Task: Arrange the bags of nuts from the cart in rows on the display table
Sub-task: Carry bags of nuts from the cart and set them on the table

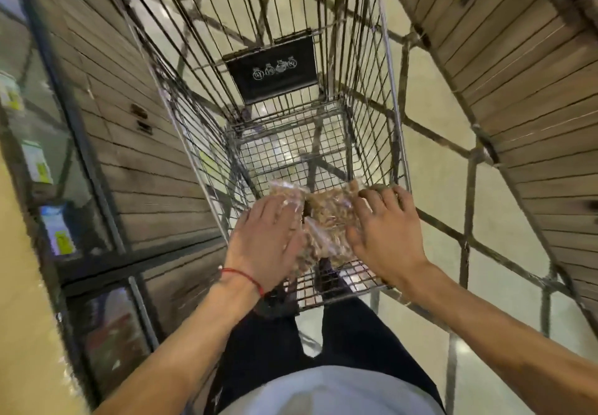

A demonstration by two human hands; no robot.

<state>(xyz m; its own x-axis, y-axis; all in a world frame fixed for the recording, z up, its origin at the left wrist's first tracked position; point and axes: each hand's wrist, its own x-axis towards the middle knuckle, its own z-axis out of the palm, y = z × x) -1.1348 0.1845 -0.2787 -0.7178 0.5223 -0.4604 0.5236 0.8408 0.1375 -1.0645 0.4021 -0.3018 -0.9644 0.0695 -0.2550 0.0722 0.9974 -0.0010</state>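
Observation:
Several clear bags of brown nuts (330, 220) lie bunched at the near end of a wire shopping cart (382, 68). My left hand (265, 240), with a red string at its wrist, lies flat over the left bags, fingers stretched forward. My right hand (385, 227) rests against the right side of the bunch, with fingers spread and its thumb touching a bag. The bags sit squeezed between both hands. The rest of the cart basket holds nothing. Motion blur hides how the thumbs lie.
A wooden slatted display stand (136, 168) rises close on the cart's left and another (517, 68) on its right. A glass-fronted case (48, 188) with packaged goods is at far left. The black child-seat flap (271, 71) hangs at the cart's far end.

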